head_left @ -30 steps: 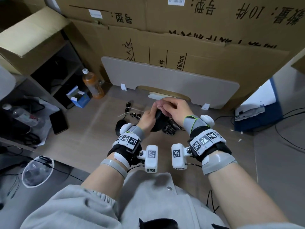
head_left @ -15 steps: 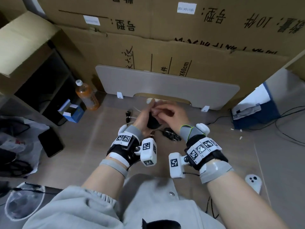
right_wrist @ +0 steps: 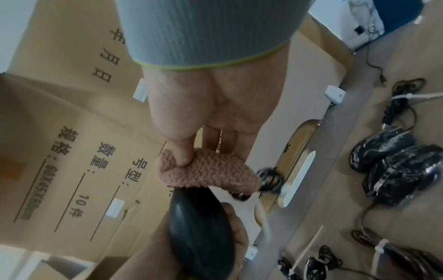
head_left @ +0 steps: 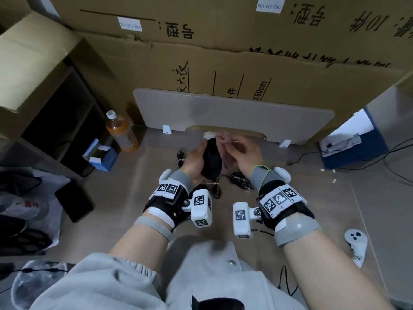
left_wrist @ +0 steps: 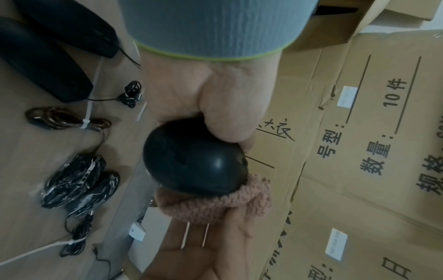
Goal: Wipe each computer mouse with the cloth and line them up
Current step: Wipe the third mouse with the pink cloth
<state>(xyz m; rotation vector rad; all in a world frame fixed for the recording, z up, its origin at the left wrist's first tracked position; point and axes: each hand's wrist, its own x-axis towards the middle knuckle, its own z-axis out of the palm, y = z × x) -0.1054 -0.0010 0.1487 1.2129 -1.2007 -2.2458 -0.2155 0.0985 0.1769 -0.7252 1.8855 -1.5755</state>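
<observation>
Progress looked early: your left hand (head_left: pixel 194 161) gripped one black mouse (left_wrist: pixel 195 159) while your right hand (head_left: pixel 242 153) pinched the pink cloth (right_wrist: pixel 206 170) against its tip. Beside that mouse, two wrapped mice (right_wrist: pixel 393 166) lay on the floor, seemingly unwiped, no row visible.

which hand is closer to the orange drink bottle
Left. The left hand, holding the black mouse, is on the orange drink bottle's side; the right hand is farther, beyond the mouse.
</observation>
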